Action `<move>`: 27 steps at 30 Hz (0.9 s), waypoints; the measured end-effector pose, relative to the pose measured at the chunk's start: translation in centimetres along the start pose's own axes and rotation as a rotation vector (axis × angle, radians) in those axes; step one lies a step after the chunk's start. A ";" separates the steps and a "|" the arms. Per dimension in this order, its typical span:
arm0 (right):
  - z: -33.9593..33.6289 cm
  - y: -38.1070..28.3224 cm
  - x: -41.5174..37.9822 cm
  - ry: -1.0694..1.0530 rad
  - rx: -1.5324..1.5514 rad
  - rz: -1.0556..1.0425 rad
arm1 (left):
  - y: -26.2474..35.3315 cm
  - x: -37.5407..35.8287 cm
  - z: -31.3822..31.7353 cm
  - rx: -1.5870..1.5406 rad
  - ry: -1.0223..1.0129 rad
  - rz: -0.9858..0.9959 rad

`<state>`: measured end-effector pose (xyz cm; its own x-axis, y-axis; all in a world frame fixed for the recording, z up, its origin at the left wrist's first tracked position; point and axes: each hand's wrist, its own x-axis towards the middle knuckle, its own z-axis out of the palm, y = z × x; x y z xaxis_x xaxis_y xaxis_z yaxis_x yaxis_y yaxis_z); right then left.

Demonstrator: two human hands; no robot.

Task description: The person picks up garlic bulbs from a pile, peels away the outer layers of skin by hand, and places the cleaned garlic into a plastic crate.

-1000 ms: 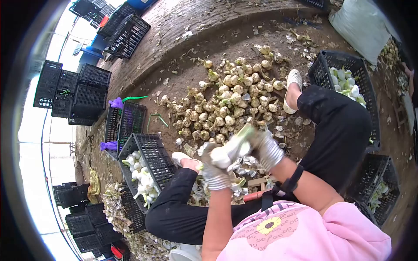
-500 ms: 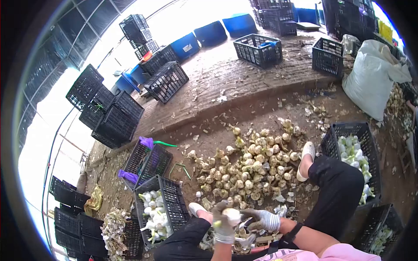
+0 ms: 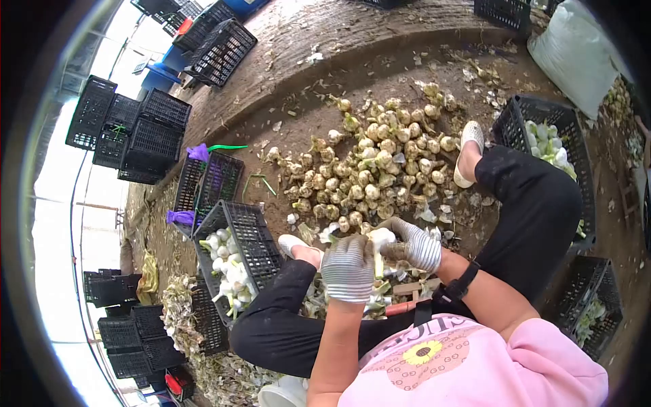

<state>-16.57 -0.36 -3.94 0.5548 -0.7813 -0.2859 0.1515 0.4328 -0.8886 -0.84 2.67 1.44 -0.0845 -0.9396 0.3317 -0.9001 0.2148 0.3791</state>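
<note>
A whitish garlic bulb point(image 3: 381, 237) is between my two gloved hands, low in the middle of the view, with a pale stem pointing down. My left hand point(image 3: 348, 268) is closed, its thumb side against the bulb; most of its fingers are hidden behind the back of the glove. From the other side, my right hand point(image 3: 412, 245) has its fingers bent round the bulb. Beyond both hands lies a heap of unpeeled garlic point(image 3: 369, 163) on the dirt floor, between my feet.
A black crate point(image 3: 252, 237) of cleaned white garlic stands by my left leg, another crate point(image 3: 582, 146) beyond my right knee. Peelings, a wooden-handled tool point(image 3: 407, 288) and a red handle point(image 3: 401, 308) lie below my hands. A white sack point(image 3: 573, 57) stands at upper right.
The view has tilted down and shows more of my lap. The bulb was in my left hand's fingers with my right hand beside it; now my right fingers are round it too.
</note>
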 end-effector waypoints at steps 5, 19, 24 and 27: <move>-0.2 -0.8 -0.6 -0.174 0.386 -0.110 | -4.0 0.1 0.2 -1.254 0.110 -0.949; 0.2 -0.4 -0.4 -0.046 0.141 -0.059 | -1.0 -0.6 0.9 -0.498 0.109 -0.360; 0.1 -0.7 -0.6 -0.186 0.280 -0.107 | -3.8 -2.0 -0.4 -1.022 0.028 -0.803; 0.3 -0.7 -0.3 -0.087 0.205 -0.041 | -0.8 -2.0 -0.9 -0.618 0.000 -0.303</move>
<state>-16.59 -0.34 -3.13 0.6117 -0.7624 -0.2110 0.3340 0.4907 -0.8048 0.42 4.61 1.28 0.1322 -0.9823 0.1330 -0.4751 0.0550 0.8782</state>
